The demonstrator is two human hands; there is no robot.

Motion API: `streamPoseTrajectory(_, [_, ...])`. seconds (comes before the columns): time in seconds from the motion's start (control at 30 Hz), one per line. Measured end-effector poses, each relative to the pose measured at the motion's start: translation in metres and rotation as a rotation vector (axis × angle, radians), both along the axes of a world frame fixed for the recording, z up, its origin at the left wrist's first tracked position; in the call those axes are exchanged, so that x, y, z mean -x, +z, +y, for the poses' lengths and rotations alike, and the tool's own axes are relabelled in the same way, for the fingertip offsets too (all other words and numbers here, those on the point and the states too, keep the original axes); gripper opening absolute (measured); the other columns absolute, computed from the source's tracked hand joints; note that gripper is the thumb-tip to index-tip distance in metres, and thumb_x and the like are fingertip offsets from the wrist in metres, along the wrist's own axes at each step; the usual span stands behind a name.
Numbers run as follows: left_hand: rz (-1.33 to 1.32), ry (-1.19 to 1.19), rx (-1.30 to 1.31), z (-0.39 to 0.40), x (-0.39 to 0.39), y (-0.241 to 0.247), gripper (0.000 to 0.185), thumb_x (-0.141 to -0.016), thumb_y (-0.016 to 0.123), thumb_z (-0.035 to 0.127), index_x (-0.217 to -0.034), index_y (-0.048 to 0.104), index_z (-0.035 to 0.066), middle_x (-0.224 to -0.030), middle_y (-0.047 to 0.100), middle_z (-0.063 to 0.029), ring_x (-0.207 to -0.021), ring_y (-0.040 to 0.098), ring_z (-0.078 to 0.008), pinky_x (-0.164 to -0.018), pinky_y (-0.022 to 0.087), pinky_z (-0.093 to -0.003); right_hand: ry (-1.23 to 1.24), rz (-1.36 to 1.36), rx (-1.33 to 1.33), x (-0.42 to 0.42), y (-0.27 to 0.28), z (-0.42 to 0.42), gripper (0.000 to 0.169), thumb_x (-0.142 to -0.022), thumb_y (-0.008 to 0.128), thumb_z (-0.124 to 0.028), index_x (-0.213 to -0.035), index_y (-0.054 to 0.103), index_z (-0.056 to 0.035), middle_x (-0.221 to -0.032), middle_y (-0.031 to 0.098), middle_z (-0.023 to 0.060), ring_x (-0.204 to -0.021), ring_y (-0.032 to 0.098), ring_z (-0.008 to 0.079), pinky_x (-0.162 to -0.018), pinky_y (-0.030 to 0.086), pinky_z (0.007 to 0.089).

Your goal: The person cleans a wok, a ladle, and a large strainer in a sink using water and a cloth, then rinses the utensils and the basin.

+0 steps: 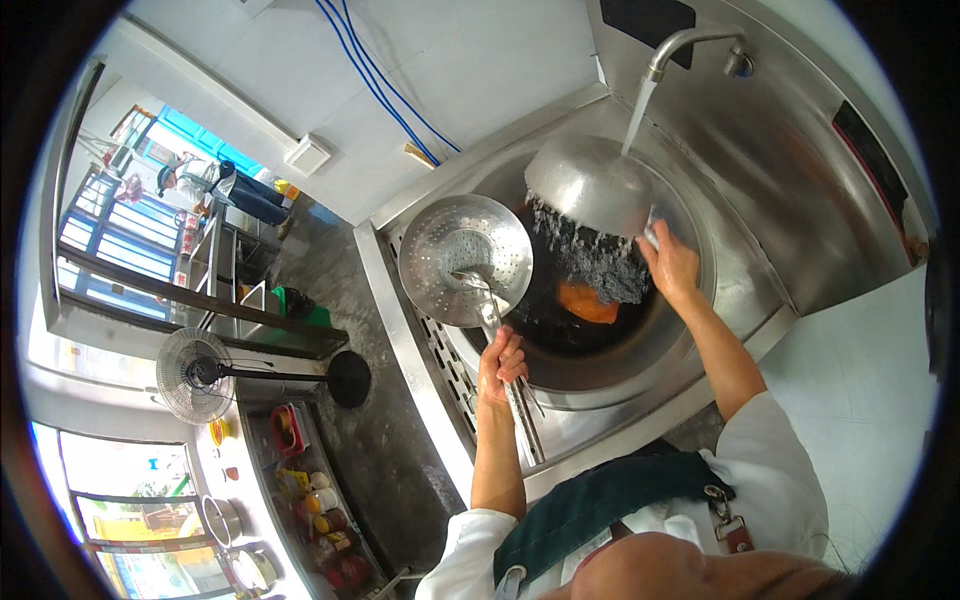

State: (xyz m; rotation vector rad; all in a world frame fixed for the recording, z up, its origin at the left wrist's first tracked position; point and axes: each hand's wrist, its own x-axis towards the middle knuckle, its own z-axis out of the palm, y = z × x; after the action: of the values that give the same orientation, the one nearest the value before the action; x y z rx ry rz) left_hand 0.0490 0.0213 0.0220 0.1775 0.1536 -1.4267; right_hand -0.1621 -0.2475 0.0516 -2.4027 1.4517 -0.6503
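Note:
My left hand (502, 364) is closed around the long metal handle of a perforated skimmer (431, 240), held over the left rim of a large wok (585, 367). A metal ladle lies over the skimmer's bowl, its handle along the skimmer's. My right hand (670, 262) grips the short handle of a metal bowl-shaped scoop (589, 184), tilted above the wok. Water runs from the faucet (686, 45) onto the scoop and falls off its edge into dark liquid in the wok. An orange piece (589, 301), its kind unclear, sits in that liquid.
The wok is set in a stainless steel stove (416, 352) with slots at its left. A pedestal fan (196, 375) stands on the floor to the left. Shelves with jars and containers (326, 517) are at lower left. A person (225, 187) bends over a table in the far background.

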Motion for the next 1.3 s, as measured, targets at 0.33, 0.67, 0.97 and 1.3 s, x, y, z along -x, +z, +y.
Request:
streamPoseTrajectory(0.33, [-0.114,0.038,-0.023,0.011,0.004,0.008,0.014,-0.101,0.046,0.019,-0.092,0.051,0.009,-0.060,0.031,0.0037,-0.039,0.026,-0.0051,-0.032,0.026,-0.0196,-0.073,-0.823,-1.087,-0.041,-0.015,0.033,0.040,-0.099,0.044,-0.045,-0.107,0.057,-0.0079,-0.057,0.041,0.0001,-0.041,0.036,0.0068,-0.035,0.029,0.0252])
streamPoseTrajectory(0.67, [-0.035,0.084,-0.064,0.005,0.009,0.001,0.018,-0.101,0.044,0.021,-0.088,0.049,0.009,-0.062,0.033,0.0015,-0.039,0.028,-0.0062,-0.032,0.026,-0.0205,0.084,-0.520,-0.216,-0.035,-0.008,0.066,0.032,-0.095,0.056,-0.034,-0.111,0.060,-0.0066,-0.088,0.066,0.0203,-0.078,0.063,0.0390,-0.070,0.048,0.0418])
streamPoseTrajectory(0.97, [-0.106,0.052,-0.234,-0.005,0.025,0.005,0.034,-0.100,0.048,0.027,-0.070,0.042,0.013,-0.055,0.033,0.0041,-0.038,0.027,-0.0047,-0.032,0.026,-0.0195,0.225,-0.825,-0.702,-0.074,0.017,0.097,0.025,-0.099,0.051,-0.030,-0.098,0.061,-0.0069,-0.058,0.049,-0.0016,-0.051,0.046,0.0072,-0.046,0.038,0.0263])
streamPoseTrajectory(1.3, [-0.128,0.048,-0.281,-0.017,0.030,0.004,0.030,-0.099,0.049,0.034,-0.077,0.045,0.014,-0.059,0.039,0.0041,-0.050,0.041,-0.0105,-0.056,0.048,-0.0287,0.308,-0.675,-1.133,-0.075,-0.005,0.129,0.037,-0.098,0.052,-0.038,-0.090,0.060,-0.0031,-0.053,0.047,0.0015,-0.037,0.042,0.0100,-0.034,0.031,0.0275])
